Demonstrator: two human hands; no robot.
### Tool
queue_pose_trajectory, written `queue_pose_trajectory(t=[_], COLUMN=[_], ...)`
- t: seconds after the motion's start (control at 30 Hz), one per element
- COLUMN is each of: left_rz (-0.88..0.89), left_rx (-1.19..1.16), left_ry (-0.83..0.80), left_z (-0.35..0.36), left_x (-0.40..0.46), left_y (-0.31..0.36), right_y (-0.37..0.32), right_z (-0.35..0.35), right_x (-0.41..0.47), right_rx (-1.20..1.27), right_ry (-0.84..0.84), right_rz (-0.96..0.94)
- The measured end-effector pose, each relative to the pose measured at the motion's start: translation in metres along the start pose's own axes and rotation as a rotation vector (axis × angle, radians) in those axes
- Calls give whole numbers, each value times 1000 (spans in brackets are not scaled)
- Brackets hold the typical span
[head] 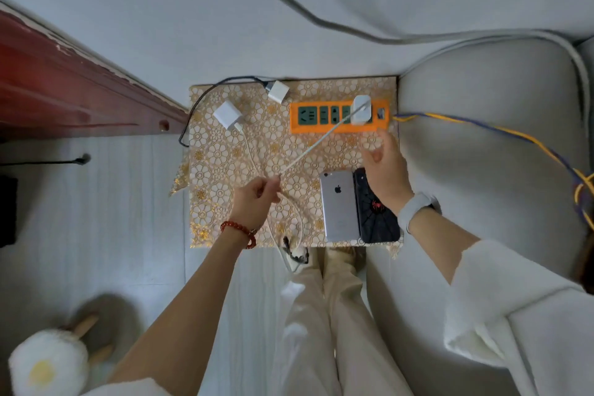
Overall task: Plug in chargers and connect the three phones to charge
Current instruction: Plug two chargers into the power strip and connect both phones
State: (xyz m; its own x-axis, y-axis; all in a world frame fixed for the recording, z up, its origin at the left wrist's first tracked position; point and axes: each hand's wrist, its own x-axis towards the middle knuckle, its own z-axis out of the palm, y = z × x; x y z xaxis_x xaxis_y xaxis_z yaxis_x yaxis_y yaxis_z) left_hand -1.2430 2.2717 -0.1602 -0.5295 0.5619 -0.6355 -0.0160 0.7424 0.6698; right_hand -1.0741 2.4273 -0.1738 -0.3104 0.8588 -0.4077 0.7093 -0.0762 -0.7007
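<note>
White cable in left grip: the left hand (257,199) pinches a white cable (316,141) near its free end, fingers curled round it; the cable runs taut, up and to the right, to a white charger (361,110) seated in the orange power strip (337,130).
Right grip: the right hand (384,167) hovers above the table just below the strip's right end, fingers loosely spread, holding nothing; a white watch sits on that wrist.
Phones: a silver phone (339,206) and a dark phone (376,219) with a spider pattern lie face down, side by side and touching, long axes running away from the person; I see only two, and cannot tell where the third is.
Deciding relation: the silver phone lies just right of the left grip, its near short edge at the table's front edge; judging by this, the cable end must swing right and toward the person to meet the port, and the left hand is the nearer one.
Other chargers: two white chargers (227,115) (278,92) lie unplugged on the patterned table (225,154), left of the strip; one trails a black cable (199,100).
In the way: a loose white cable loops under the left hand and could snag.
</note>
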Motion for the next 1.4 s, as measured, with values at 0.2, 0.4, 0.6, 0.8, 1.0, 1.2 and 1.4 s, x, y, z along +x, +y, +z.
queue_pose_trajectory(t=[0.2,0.4,0.6,0.8,1.0,1.2,1.4], left_rz=[-127,-148,-37,31,8,106,-24], left_rx=[138,-228,-629,-921,-371,-216,-837], left_ry=[-239,-275,-301,-205,-488,-503,-261], left_z=[-5,-24,-43,-55,-11,21,-19], left_x=[-41,-64,-59,-54,-83,-107,-88], left_y=[-45,-7,55,82,62,66,75], right_y=[20,1,-20,-44,-105,-109,-58], right_z=[11,16,17,-25,-72,-70,-33], right_x=[-73,-131,-153,-134,-98,-85,-126], right_rx=[152,159,-20,-7,783,907,204], right_ry=[-101,-445,-772,-495,-331,-289,-730], right_rz=[226,152,-47,-37,152,176,64])
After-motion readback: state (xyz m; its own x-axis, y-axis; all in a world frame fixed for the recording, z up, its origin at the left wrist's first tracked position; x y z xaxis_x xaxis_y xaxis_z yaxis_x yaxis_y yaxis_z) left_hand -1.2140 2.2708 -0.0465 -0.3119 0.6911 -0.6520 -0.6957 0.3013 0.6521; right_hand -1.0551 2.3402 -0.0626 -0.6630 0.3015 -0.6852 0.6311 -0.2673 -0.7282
